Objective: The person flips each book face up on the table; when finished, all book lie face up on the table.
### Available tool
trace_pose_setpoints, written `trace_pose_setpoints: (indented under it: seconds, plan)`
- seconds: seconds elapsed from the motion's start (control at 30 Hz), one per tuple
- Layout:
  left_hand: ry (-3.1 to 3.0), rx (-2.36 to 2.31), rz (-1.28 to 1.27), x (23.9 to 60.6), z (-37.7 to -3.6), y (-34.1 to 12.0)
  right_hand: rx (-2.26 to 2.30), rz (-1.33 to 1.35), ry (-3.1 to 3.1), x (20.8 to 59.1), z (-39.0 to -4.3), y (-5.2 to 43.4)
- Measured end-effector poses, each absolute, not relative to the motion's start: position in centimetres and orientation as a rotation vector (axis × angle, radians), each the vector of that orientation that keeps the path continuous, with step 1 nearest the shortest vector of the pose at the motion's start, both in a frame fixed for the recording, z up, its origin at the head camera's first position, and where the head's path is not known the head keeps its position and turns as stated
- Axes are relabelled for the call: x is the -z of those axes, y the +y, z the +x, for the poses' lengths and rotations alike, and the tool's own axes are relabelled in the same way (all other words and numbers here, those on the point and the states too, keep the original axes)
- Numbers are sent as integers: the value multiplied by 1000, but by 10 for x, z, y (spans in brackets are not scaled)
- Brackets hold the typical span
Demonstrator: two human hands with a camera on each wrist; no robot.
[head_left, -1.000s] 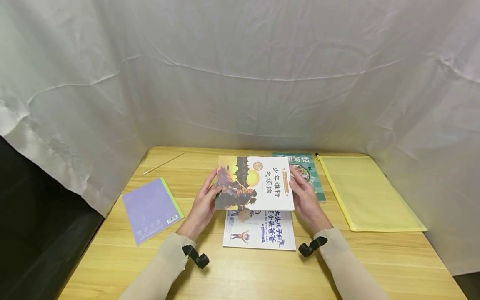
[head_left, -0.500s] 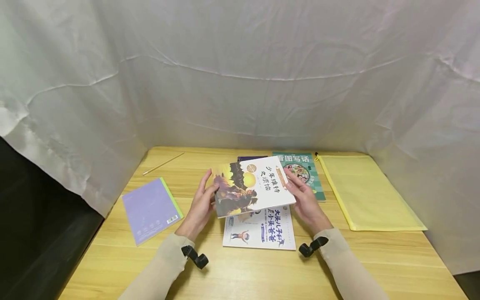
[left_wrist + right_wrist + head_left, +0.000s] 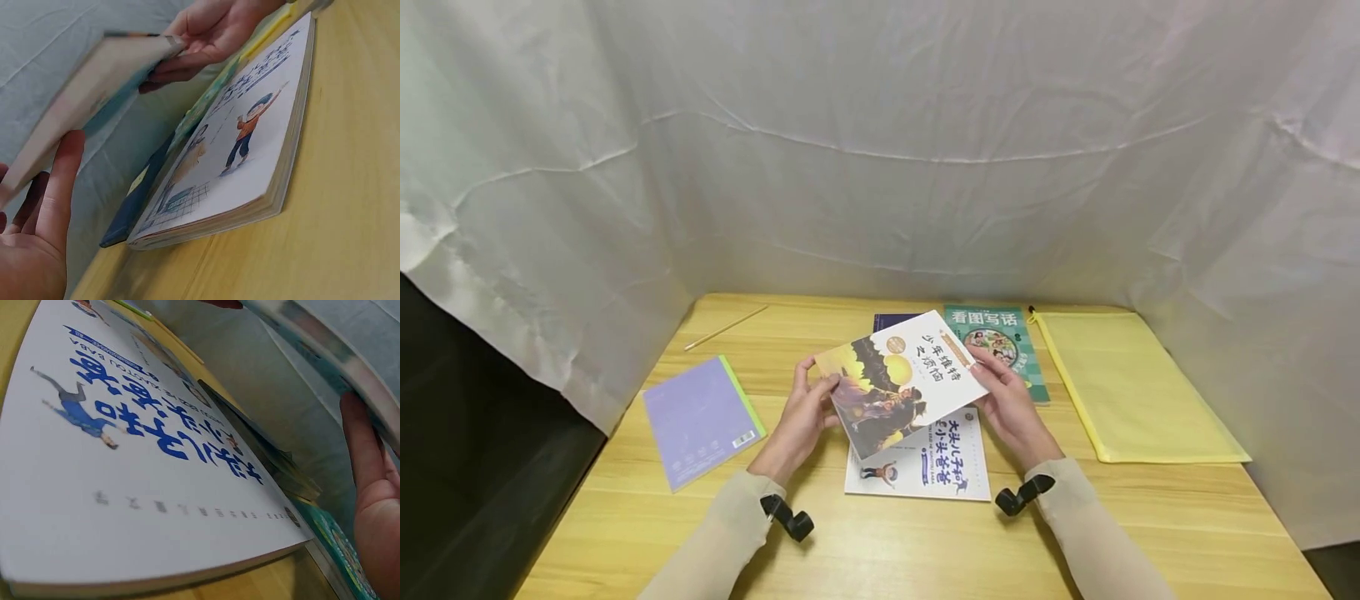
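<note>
Both hands hold a paperback with a yellow-and-dark cover (image 3: 898, 379) tilted above the wooden table (image 3: 880, 542). My left hand (image 3: 801, 412) grips its left edge, thumb on the cover, fingers (image 3: 59, 187) underneath. My right hand (image 3: 1007, 400) pinches the right edge, its fingers (image 3: 369, 469) under the held paperback (image 3: 331, 344). Directly below lies a white book with blue characters (image 3: 925, 467), which is thick in the left wrist view (image 3: 250, 144).
A green book (image 3: 1003, 342) and a dark blue book (image 3: 895, 318) lie behind the white one. A yellow zip pouch (image 3: 1131, 387) lies at the right, a purple notebook (image 3: 700, 417) at the left, and a thin stick (image 3: 726, 327) far left. White cloth encloses the table.
The held paperback has turned counter-clockwise and tilted, its right end rising. The dark blue book and the green book's title have come into view behind it. Both hands shifted slightly.
</note>
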State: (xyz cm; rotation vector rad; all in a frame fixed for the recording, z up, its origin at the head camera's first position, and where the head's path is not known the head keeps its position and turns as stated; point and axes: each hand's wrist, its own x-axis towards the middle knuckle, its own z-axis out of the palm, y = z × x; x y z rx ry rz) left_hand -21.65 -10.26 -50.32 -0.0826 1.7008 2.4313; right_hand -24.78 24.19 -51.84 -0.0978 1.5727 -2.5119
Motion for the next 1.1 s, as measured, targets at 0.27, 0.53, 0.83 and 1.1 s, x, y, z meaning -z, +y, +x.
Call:
trace_pose_setpoints:
  seconds: [0.27, 0.53, 0.83, 1.1]
  plan:
    - [1715, -2394, -95, 511, -217, -111, 2577, -381, 1323, 518, -245, 245]
    - [1712, -2298, -8, 513, -216, -117, 2592, -354, 1374, 517, -247, 244]
    - [1666, -2176, 155, 514, -211, -116, 2655, -105, 1518, 518, -251, 236]
    - [1674, -2146, 183, 517, -212, -118, 2594, -218, 1539, 517, -250, 228]
